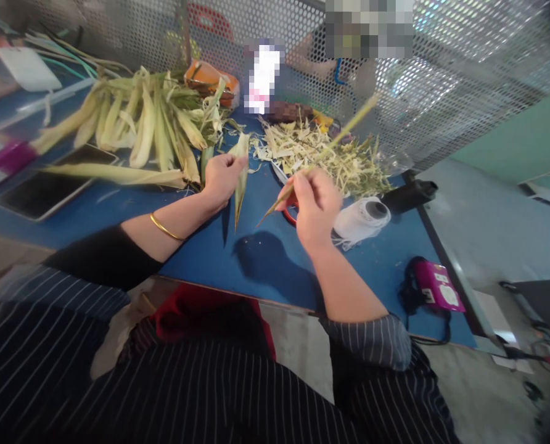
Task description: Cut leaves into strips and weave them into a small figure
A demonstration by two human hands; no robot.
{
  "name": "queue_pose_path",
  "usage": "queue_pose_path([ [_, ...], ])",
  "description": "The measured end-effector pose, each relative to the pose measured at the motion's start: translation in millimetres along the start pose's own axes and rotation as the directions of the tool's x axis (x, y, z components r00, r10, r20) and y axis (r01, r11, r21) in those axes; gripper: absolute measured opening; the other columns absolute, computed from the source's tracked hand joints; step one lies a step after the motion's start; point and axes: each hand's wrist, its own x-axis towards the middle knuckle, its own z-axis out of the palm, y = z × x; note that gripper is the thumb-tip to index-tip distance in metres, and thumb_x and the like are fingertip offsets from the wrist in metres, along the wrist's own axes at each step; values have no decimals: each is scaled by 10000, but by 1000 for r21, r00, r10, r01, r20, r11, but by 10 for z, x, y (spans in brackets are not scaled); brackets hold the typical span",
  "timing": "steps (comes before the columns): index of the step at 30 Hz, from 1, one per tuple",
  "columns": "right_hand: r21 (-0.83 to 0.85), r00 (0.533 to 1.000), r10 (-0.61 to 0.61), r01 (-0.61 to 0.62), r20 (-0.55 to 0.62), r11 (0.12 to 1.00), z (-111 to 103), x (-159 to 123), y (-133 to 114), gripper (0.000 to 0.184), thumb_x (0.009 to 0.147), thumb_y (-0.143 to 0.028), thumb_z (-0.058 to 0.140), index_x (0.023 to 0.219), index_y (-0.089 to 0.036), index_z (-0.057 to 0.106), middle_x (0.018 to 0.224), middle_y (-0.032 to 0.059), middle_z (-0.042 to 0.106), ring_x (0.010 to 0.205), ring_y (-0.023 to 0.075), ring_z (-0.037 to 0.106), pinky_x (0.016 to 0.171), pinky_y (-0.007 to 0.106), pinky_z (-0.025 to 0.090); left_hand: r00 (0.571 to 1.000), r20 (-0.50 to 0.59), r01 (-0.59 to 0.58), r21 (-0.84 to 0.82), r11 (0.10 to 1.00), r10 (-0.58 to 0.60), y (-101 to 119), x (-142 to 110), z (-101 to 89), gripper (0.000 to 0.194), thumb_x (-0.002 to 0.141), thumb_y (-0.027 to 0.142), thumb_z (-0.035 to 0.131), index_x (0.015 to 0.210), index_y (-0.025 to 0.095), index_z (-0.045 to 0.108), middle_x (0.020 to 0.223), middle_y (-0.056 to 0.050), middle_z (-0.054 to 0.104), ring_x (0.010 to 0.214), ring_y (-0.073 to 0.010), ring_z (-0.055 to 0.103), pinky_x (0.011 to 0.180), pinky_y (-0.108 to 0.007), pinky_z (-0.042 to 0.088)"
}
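Note:
My left hand (223,177) pinches a pale green corn husk (241,185) whose pointed end hangs down over the blue table. Closed around a long, narrow husk strip (349,126), my right hand (316,203) holds it slanting, its thin tip low on the left and its other end up toward the mesh. Scissors with red handles (290,213) lie partly hidden behind that hand. A heap of shredded husk (321,154) spreads beyond both hands. To the left lies a bunch of whole corn husks (148,123), with one long husk (122,176) across its front.
A cone of white thread (362,219) stands beside my right wrist, next to a black cylinder (414,195). A phone (48,185) lies at left. A magenta box with a cable (439,287) sits near the right edge. Perforated metal mesh (284,24) closes the back.

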Motion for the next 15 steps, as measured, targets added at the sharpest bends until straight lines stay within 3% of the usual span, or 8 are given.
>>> queue_pose_path([
  [2,-195,973,225,-211,52,958,-41,147,159,242,886,-359,491,696,-213,529,543,-30,576,432,121,570,472,263,437,999,24,-23,-26,999,24,45,-78,26,315,801,302,630,551,173,489,520,35,408,497,-79,368,446,-220,269],
  [4,-428,917,376,-288,134,856,-68,233,261,261,860,-320,521,628,-200,528,515,-23,579,398,119,544,481,266,414,991,129,-6,-82,997,17,84,-160,47,284,797,347,633,592,162,564,534,22,472,486,-81,405,445,-219,301],
  [6,-588,915,378,-231,139,775,-78,250,278,281,856,-355,539,627,-194,557,528,-9,588,451,126,551,533,272,408,983,186,29,-132,991,-4,110,-235,60,262,794,354,634,624,160,590,543,17,501,475,-80,421,443,-219,315],
  [8,-633,963,258,-154,75,759,-75,228,237,302,854,-433,551,673,-195,589,560,0,584,547,136,559,584,272,399,973,227,73,-161,984,-35,123,-307,71,260,792,360,638,633,161,586,541,19,502,467,-76,417,438,-217,314],
  [10,-524,986,163,-129,18,842,-68,209,192,336,849,-502,548,717,-197,593,578,-8,562,577,126,539,587,261,389,961,268,109,-164,980,-62,137,-386,83,268,795,375,637,644,158,590,541,22,496,465,-70,404,439,-215,312],
  [12,-267,984,179,-167,21,949,-62,214,179,347,832,-538,557,762,-200,584,585,-26,548,541,103,513,551,245,385,949,310,110,-131,985,-64,162,-472,94,291,795,395,640,641,151,600,528,31,467,462,-60,371,437,-211,296],
  [15,56,964,266,-267,23,962,-53,241,214,334,772,-526,638,776,-202,557,574,-45,538,494,84,488,489,227,368,901,429,107,-86,990,-60,216,-586,102,324,792,426,650,635,151,584,521,43,431,459,-50,334,423,-206,260],
])
